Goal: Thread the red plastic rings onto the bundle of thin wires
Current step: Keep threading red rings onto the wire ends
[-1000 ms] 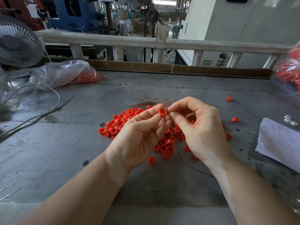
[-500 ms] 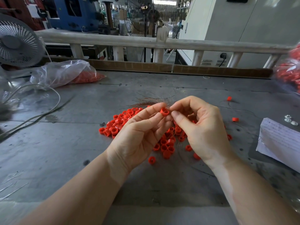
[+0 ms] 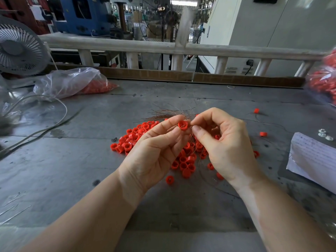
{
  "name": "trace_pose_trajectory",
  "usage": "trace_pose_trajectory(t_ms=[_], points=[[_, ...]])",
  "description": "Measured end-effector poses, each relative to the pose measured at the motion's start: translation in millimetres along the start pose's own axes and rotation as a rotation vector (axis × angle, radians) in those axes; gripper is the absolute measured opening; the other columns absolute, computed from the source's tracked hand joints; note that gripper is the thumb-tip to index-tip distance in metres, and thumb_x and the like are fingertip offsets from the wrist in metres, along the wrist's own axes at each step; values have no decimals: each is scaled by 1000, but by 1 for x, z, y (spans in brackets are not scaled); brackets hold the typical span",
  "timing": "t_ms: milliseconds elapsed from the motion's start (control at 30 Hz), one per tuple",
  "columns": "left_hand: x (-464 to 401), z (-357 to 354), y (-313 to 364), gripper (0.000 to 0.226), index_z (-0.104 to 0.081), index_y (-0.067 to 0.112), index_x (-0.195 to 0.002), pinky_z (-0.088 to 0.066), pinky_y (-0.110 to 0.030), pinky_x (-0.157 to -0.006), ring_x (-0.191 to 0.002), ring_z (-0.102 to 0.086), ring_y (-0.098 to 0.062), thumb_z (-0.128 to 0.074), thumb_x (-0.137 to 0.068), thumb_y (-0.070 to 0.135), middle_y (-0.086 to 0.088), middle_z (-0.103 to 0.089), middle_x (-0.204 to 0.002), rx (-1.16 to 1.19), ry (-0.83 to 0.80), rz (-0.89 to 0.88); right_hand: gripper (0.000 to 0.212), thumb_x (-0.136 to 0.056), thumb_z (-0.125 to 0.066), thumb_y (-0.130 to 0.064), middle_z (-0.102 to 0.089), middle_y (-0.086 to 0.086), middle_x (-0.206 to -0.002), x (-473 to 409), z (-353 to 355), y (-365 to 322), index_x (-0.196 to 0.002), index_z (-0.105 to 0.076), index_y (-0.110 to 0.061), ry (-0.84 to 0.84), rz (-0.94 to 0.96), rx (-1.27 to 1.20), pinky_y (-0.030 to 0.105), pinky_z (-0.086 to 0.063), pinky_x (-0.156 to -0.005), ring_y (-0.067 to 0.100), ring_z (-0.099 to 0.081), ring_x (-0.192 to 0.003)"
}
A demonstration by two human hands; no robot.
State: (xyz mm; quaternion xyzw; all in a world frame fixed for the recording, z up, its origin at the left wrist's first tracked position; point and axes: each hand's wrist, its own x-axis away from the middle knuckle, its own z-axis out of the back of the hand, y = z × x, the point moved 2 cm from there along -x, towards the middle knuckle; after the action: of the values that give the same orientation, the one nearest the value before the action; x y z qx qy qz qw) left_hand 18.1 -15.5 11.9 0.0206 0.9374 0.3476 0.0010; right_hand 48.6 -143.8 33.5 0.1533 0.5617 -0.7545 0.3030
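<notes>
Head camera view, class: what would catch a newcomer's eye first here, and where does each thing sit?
First, the two hands at the centre: the left hand pinches a red ring while the right hand pinches the thin wires at its opening. Beneath them a pile of red rings spreads over the grey table. At far left lies a clear plastic bag holding more red parts.

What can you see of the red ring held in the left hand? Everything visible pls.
The red ring is a short, glossy plastic collar, round, with its open bore turned toward the camera. The left hand pinches it between thumb and forefinger, raised above the table. A thin wire seems to cross its bore, though that is too fine to be sure. The right hand pinches the wire bundle just beside it. Loose matching rings lie below.
</notes>
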Motion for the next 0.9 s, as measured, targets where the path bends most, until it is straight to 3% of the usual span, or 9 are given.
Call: trace_pose_trajectory(t_ms=[300, 533, 900], points=[[0, 1, 0, 24, -76, 9, -75, -57, -19, -63, -69, -70, -14, -57, -67, -3, -9, -72, -76, 2, 28, -22, 16, -83, -65, -1, -62, -7, -70, 1, 0, 2, -78, -64, -16, 20, 79, 122, 9, -39, -62, 6, -56, -65], [0, 0, 0, 24, -77, 9, -73, -56, -18, -62, -70, -71, -14, -57, -65, -4, -10, -72, -76, -11, 53, -27, 13, -82, -64, -1, -63, -2, -74, 1, 0, 4, -80, -65, -14, 36, 126, 177, 20, -46, -66, 11, -59, -70], [0, 2, -1, 24, -77, 11, -74, -55, -17, -58, -68, -70, -12, -60, -63, -1, -7, -72, -74, -78, 85, -33, 6, -81, -62, -4, -58, 0, -73, 2, 0, 1, -80, -67, -8, 48, 241, 374, 31, -46, -68, 17, -55, -73]])
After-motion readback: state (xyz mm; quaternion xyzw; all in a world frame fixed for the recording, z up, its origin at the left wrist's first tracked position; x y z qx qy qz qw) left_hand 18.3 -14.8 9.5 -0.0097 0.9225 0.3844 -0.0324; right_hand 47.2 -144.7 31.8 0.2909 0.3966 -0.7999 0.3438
